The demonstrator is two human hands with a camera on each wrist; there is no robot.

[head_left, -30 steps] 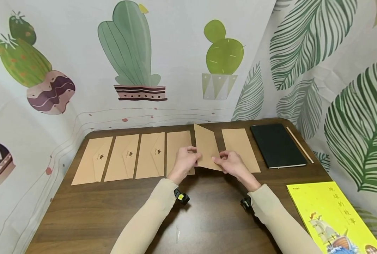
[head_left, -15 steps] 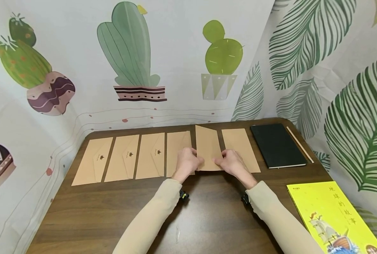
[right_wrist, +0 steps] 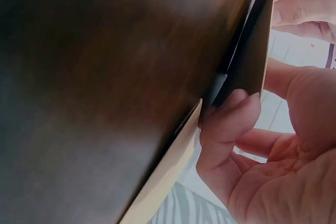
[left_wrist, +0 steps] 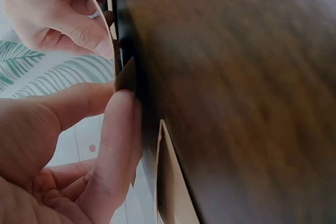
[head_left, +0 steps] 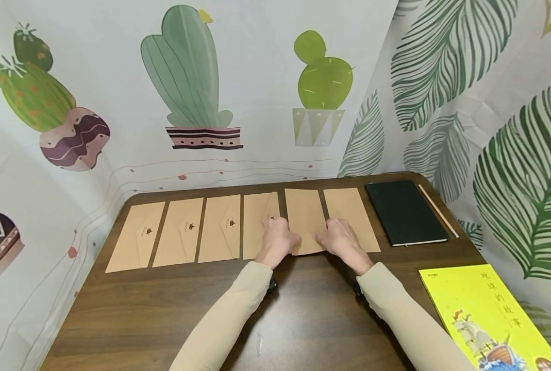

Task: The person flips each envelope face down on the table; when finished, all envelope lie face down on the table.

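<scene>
A plain brown paper envelope (head_left: 304, 211) lies low over the far part of the table, between both hands. My left hand (head_left: 277, 241) pinches its near left corner between thumb and fingers, and my right hand (head_left: 342, 239) pinches the near right corner. Seen from the right wrist, the near edge of the envelope (right_wrist: 252, 69) is lifted a little off the tabletop and bowed. To its left is an envelope (head_left: 255, 221) with a crown print, partly covered by my left hand. A plain envelope (head_left: 351, 216) lies to its right, partly behind my right hand.
Three more crown-printed envelopes continue the row leftward, ending with the leftmost envelope (head_left: 129, 237). Right of the row lie a black notebook (head_left: 405, 212) and a thin wooden stick (head_left: 437, 210). A yellow book (head_left: 484, 309) rests at the table's right edge. Patterned cloth (head_left: 266, 93) hangs behind.
The envelope between my hands has come down from a raised, tilted position to nearly flat in the row. Both hands have lowered with it, still pinching its near corners.
</scene>
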